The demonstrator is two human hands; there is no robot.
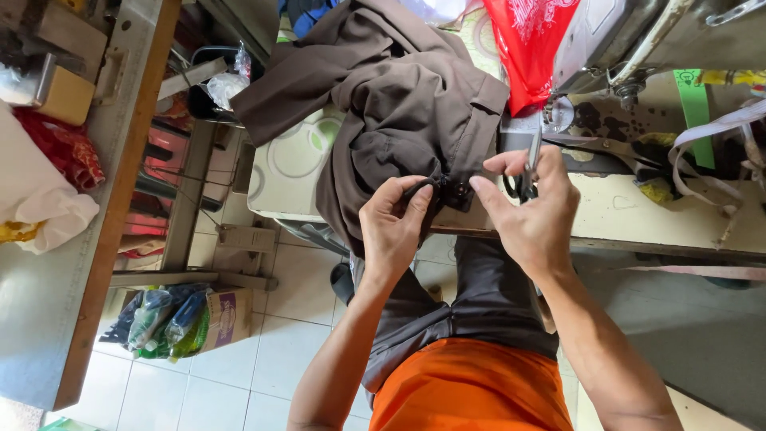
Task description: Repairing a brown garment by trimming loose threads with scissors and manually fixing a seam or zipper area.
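Note:
A brown garment lies bunched on the sewing table and hangs over its front edge. My left hand pinches a fold of it near a dark button at the edge. My right hand holds a small pair of scissors, blades pointing up, with its forefinger stretched toward the same spot on the garment. Both hands sit side by side just above my lap.
A sewing machine stands at the upper right with a red plastic bag beside it. A second wooden-edged table runs down the left. A cardboard box with bagged items sits on the tiled floor.

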